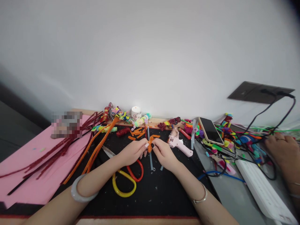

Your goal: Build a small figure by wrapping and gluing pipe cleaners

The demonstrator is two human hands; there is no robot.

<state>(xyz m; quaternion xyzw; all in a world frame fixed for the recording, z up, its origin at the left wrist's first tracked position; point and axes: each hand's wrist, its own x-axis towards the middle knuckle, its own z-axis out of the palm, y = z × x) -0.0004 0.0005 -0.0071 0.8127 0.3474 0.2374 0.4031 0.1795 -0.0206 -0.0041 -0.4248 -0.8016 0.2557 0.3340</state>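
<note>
My left hand (137, 150) and my right hand (162, 153) meet over the black mat, fingertips pinched on a small piece of bent orange pipe cleaner (150, 145). Much of that piece is covered by my fingers. Just beyond it lie several short cut orange pipe cleaners (138, 133). Below my left wrist rest scissors (124, 184) with one yellow and one red handle loop. A pale pink glue gun (180, 145) lies right of my right hand. Clear glue sticks (151, 162) lie under and between the hands.
Long orange (99, 150) and dark red pipe cleaners (56, 150) spread over pink paper (16, 165) at the left. A white cup (136, 113) stands by the wall. At the right are a phone (211, 130), a white power strip (262, 187), cables and another person's hand (278, 148).
</note>
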